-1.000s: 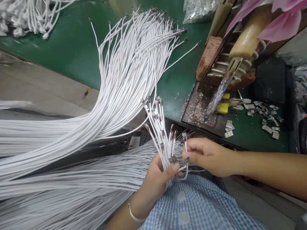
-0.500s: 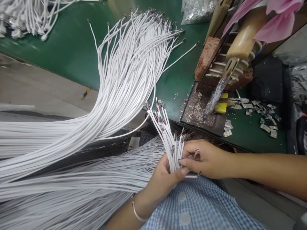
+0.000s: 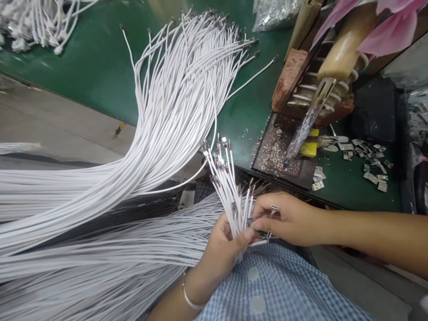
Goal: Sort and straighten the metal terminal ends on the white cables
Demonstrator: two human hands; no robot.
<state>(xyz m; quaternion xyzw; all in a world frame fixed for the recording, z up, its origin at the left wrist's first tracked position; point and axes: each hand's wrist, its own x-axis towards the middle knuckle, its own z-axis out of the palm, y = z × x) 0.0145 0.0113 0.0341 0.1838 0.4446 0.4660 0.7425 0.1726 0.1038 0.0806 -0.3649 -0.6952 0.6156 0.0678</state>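
Low in the middle, my left hand (image 3: 222,243) is wrapped round a bundle of white cables (image 3: 230,196). Their tips point up, some with small metal plugs and some showing red wire. My right hand (image 3: 284,220) is closed at the right side of this bundle, its thumb and fingertips by the left thumb. From its curled fingers a white cable end with a metal plug (image 3: 274,208) sticks out. Just below, another cable end with a metal plug (image 3: 268,236) points right. Exactly what the right fingertips pinch is partly hidden.
A large sheaf of white cables (image 3: 180,93) lies across the green table (image 3: 100,89). At right, a soldering iron (image 3: 334,67) rests in a coil stand above a debris-covered plate (image 3: 277,138). Loose metal plugs (image 3: 371,154) lie beside it. More cables (image 3: 150,254) hang below the table edge.
Both hands have shifted slightly left, and the bundle's tips have fanned differently. The lower plug by my right hand has moved left and tilted upward.
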